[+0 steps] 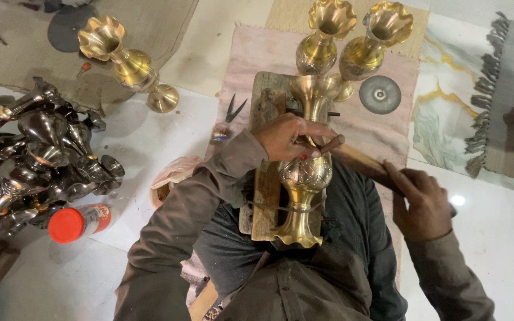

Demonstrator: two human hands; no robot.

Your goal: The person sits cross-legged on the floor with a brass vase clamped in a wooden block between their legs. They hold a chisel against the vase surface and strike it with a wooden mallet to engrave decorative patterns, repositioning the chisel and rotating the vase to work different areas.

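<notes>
A brass vase (304,178) lies lengthwise on a worn wooden block (264,184) over my lap, its flared mouth toward me. My left hand (287,135) rests on the vase's neck and pinches a small tool with a wooden handle (330,144) against the metal. My right hand (423,202) grips a thick wooden stick (361,161) that points up-left toward the tool. A wire loops around the vase's lower part.
Two upright brass vases (352,41) stand beyond the block on a pink mat, next to a round metal disc (379,94). Another brass vase (127,59) stands at upper left. Dark unpolished vases (43,154) pile at left, beside a red-capped bottle (78,222). Pliers (233,109) lie on the floor.
</notes>
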